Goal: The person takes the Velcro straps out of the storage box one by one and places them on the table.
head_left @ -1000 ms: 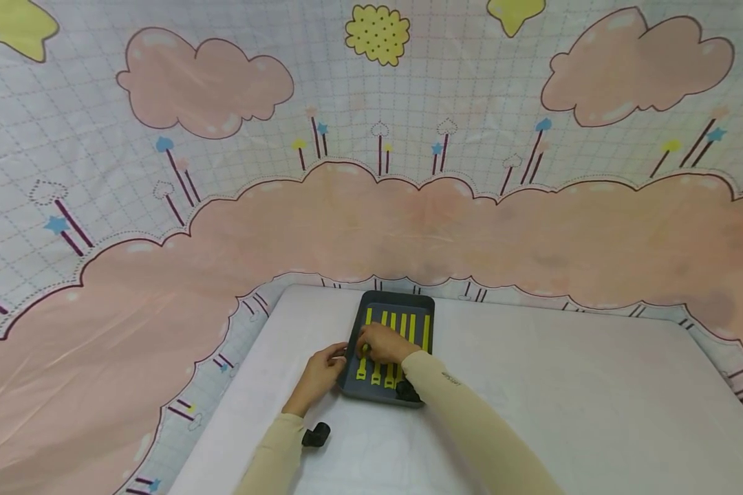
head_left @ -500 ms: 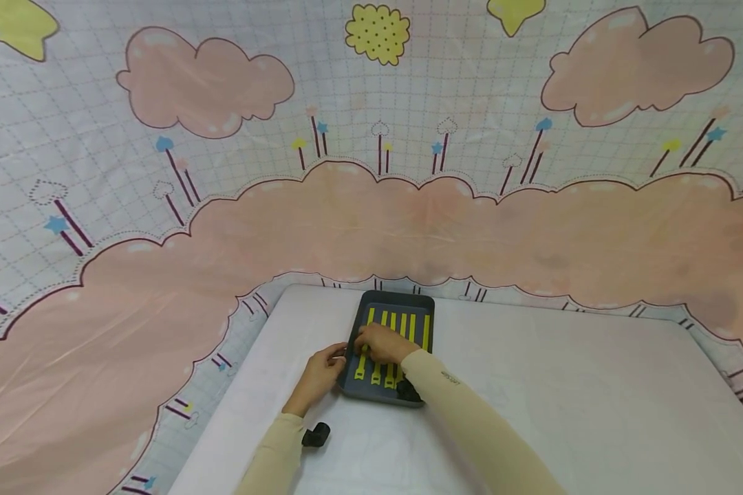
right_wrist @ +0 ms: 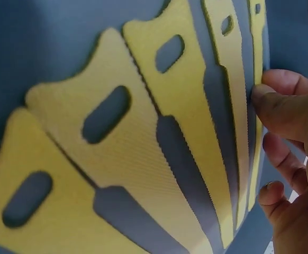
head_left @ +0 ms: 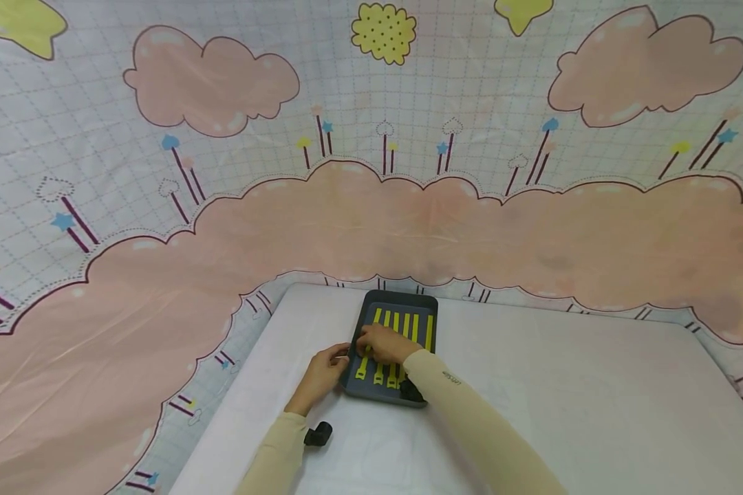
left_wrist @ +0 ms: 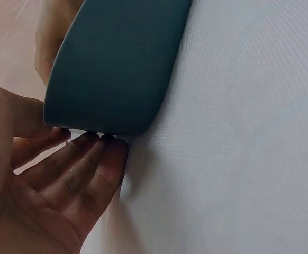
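Strap (head_left: 363, 366): yellow, flat, slotted at its wider near end. Lies in the tray (head_left: 402, 298) nearest the left edge, pinched between thumb and forefinger of the right hand (head_left: 384, 342). Against that edge, outside: left hand (head_left: 322, 375), fingers nearly straight.

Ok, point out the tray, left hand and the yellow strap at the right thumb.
Tray (head_left: 401, 300): head view, far wall.
Left hand (head_left: 319, 375): head view, back of hand.
Yellow strap (right_wrist: 258, 61): right wrist view, upper stem.
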Demonstrator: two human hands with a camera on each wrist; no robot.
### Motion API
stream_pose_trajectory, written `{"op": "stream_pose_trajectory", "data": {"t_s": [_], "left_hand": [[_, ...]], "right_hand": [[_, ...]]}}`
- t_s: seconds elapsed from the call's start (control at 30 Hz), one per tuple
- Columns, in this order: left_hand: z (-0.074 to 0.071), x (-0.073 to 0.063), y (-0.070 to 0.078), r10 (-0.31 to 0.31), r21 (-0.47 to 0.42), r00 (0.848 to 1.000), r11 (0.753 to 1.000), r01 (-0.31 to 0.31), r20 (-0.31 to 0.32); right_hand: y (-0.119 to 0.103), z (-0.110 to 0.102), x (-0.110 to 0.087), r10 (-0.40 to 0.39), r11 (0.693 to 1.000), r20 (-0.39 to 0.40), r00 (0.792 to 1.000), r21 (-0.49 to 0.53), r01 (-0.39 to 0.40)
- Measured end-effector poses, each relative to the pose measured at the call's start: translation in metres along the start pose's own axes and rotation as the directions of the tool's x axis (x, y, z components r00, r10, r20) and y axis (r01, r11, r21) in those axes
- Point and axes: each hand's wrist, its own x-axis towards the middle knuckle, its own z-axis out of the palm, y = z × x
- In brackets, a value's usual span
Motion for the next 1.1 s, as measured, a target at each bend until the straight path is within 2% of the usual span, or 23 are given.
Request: {"op": "stream_pose_trajectory", "data": {"t_s": [0.27,0.53,0.73,0.83,0.97,1.1], "left_hand": [[-0.001,0.000,0.001,0.007,-0.007,1.000,1.000,-0.007,0.000],[0.000,0.000,-0.003,0.022,-0.009,1.000,1.000,-0.022,-0.003],[0.000,-0.001,-0.002,0.036,-0.005,0.999,0.999,-0.036,0.003],[0.000,-0.002,0.001,0.043,0.003,0.999,0.999,-0.043,0.000],[-0.001,-0.003,0.002,0.041,0.002,0.999,0.999,-0.041,0.003],[-0.001,-0.003,0.001,0.036,-0.013,0.999,0.999,-0.036,0.002]], "right_hand": [[-0.001,-0.001,0.001,-0.027,0.999,-0.001,1.000,-0.025,0.027],[-0.004,-0.001,0.002,-0.061,0.998,-0.027,0.998,0.017,0.061],[-0.005,-0.002,0.000,-0.079,0.995,-0.065,0.995,-0.059,0.075],[-0.004,-0.003,-0.002,-0.065,0.996,-0.090,0.994,-0.062,0.060],[-0.002,-0.009,-0.006,-0.076,0.995,-0.134,0.988,-0.077,0.066],[-0.002,-0.017,-0.009,-0.098,0.988,-0.159,0.982,-0.134,0.077]]}}
